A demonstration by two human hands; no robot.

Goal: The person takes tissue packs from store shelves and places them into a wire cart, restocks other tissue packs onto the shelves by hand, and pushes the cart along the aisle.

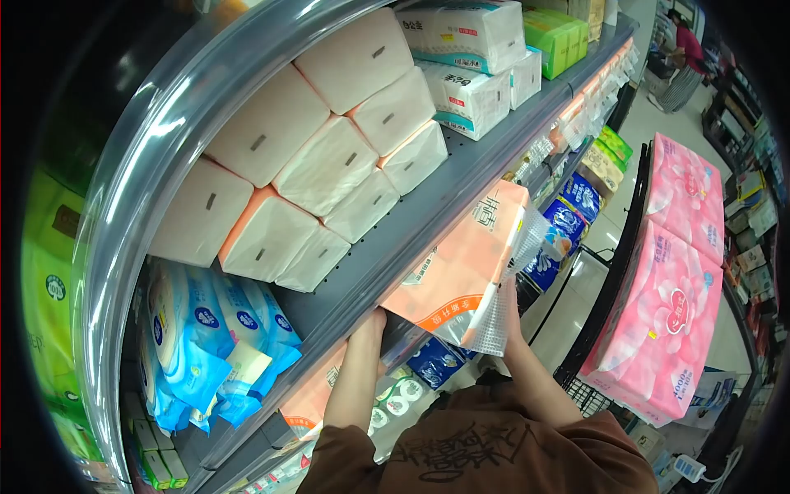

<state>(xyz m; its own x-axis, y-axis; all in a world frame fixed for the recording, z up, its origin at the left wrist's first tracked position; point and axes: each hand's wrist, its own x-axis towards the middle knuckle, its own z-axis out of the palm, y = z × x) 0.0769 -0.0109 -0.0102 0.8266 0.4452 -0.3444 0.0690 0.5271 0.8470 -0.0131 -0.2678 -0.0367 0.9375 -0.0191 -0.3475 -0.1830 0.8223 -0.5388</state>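
A peach-orange tissue pack (461, 263) is held tilted in front of the shelf edge. My left hand (369, 328) is at its lower left corner, with the fingers hidden beneath it. Against the pack's right side is my right hand (512, 309), closed on it and mostly covered. Clear bubble-textured plastic (492, 321) hangs along that same side, by my right hand. On the shelf behind, several white tissue packs (329, 165) are stacked with their ends facing out.
Blue wipes packs (193, 337) stand at the shelf's left end. White-and-teal tissue packs (465, 95) and green packs (555, 33) sit farther along. Pink tissue bundles (662, 309) rest on a black rack to the right. A person (683, 62) is far down the aisle.
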